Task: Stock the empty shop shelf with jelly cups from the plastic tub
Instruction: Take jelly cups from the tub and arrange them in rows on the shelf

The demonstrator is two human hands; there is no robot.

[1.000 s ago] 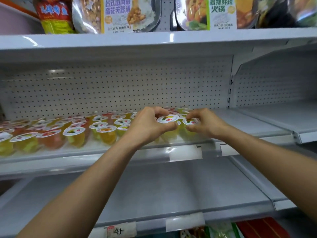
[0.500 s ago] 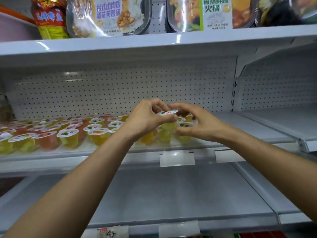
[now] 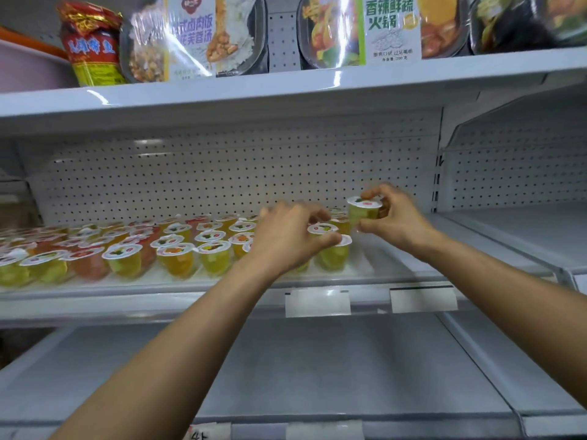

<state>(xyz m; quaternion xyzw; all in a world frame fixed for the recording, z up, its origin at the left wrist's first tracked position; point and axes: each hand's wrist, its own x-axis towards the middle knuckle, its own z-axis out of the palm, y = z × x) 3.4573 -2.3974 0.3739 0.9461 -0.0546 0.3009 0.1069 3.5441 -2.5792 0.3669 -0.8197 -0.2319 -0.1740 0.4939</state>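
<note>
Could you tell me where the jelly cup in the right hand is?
Head view, right of centre: the right hand holds the jelly cup above the right end of the shelved cups.

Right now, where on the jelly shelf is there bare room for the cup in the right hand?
Free: the shelf's bare right end, between the last cups and the side upright. Crowded: left and middle, rows of jelly cups reach the pegboard.

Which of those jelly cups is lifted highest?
The greenish cup pinched in the right hand, at the rows' right end: it is held clear above all the others on the shelf.
</note>
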